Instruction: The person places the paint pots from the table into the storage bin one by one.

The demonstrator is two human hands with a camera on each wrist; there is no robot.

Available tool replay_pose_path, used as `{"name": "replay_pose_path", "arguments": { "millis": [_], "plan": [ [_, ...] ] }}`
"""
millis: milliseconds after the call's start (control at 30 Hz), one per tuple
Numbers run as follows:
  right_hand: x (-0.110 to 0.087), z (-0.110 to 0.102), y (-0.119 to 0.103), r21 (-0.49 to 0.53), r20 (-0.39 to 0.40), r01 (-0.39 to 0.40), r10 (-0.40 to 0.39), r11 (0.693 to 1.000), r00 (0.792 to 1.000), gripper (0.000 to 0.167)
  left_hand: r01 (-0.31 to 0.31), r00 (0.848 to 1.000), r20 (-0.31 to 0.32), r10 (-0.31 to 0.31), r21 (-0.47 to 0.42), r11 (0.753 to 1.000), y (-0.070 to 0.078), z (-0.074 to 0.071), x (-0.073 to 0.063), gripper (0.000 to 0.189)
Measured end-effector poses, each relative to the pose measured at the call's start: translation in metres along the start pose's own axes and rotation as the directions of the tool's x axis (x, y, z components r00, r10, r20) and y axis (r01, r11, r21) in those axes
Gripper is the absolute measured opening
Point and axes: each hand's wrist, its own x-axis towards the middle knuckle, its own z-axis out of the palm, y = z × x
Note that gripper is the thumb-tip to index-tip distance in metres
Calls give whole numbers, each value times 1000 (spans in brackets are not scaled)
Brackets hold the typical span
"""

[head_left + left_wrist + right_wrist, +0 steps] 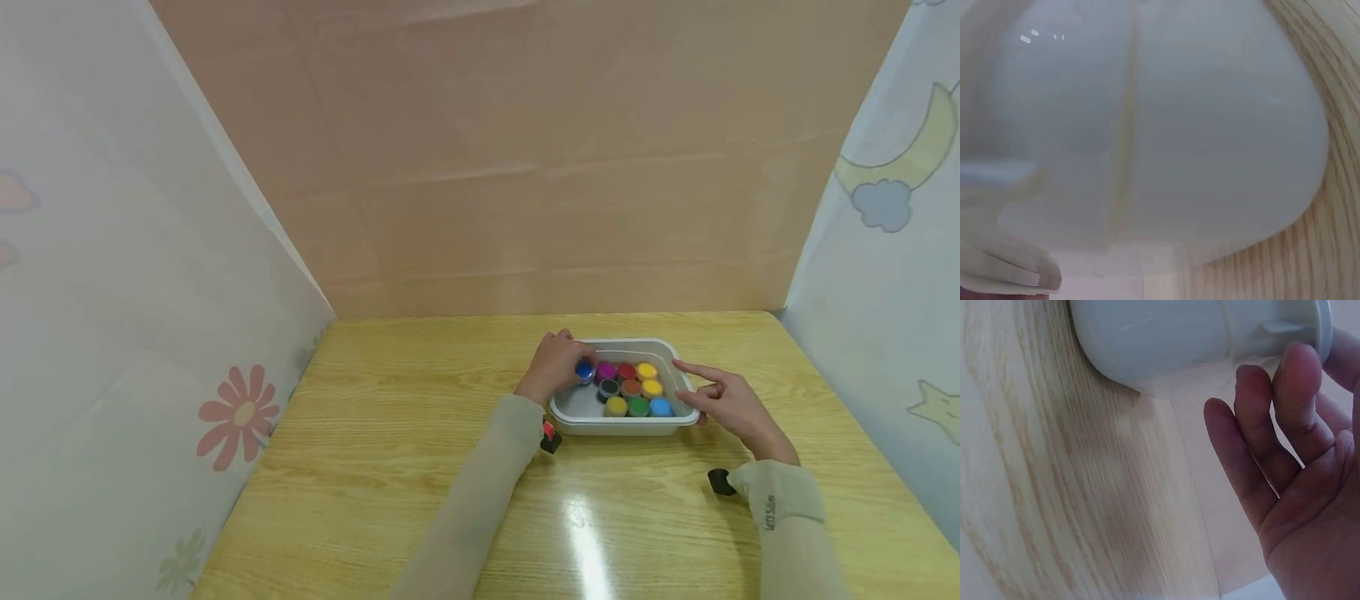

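A white rectangular tub (621,427) stands on the table with several small round paint pots in it. My left hand (557,365) reaches over the tub's left end, fingers curled at a blue paint pot (584,372). Beside that pot are a purple pot (606,372), a red pot (626,372) and a black pot (609,389). My right hand (733,407) grips the tub's right rim, thumb and index finger on the edge. In the right wrist view, the other fingers (1254,419) curl below the rim. The left wrist view holds mostly the tub's outer wall (1222,137).
The wooden table (390,433) extends left of the tub and toward me. A brown paper-covered panel (525,167) rises at the back. Patterned white sheets hang at the left (150,292) and right (885,308).
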Motion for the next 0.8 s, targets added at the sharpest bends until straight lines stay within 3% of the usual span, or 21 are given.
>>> {"name": "replay_pose_path", "arguments": {
  "millis": [400,800],
  "plan": [
    [0,-2,-2,6,8,-23,23,1000,1000,64,2,1000,15,-2,-4,1000,-1,1,3,25],
    [-1,-1,-1,14,5,-12,11,1000,1000,64,1,1000,-12,-2,-59,998,-1,0,0,31]
  ]
}}
